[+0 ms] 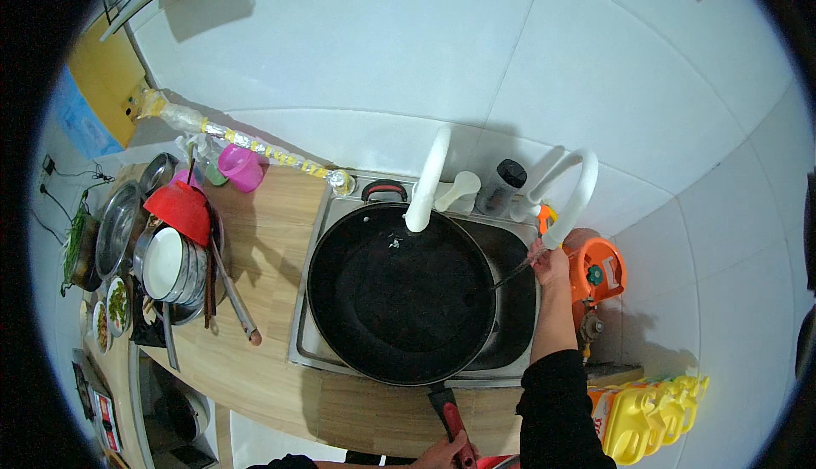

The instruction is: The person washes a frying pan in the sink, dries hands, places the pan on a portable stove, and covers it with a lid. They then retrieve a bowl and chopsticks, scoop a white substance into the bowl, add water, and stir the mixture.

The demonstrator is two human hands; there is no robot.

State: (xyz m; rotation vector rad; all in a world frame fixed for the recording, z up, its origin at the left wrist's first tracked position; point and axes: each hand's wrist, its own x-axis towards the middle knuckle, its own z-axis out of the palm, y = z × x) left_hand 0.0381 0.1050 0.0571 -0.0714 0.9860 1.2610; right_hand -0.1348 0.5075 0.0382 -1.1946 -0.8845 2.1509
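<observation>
A large black frying pan [401,297] rests over the stainless steel sink [306,341], its handle towards me. My left hand [441,454] grips the red and black pan handle [451,415] at the bottom of the view. Under the mouth of the right white curved tap [577,195] is my right hand [549,266], its fingers partly hidden by the spout. A thin clear streak, apparently water, runs from there towards the pan's right rim. Whether those fingers hold anything is not visible. A second white tap [428,182] overhangs the pan's far edge.
Right of the sink stands an orange-topped gas cylinder [596,271], with yellow plastic jugs [631,421] nearer me. Behind the sink is a dark-lidded clear container [502,188]. Stacked bowls [169,265], a red colander [182,211] and a pink cup [241,166] occupy the left counter.
</observation>
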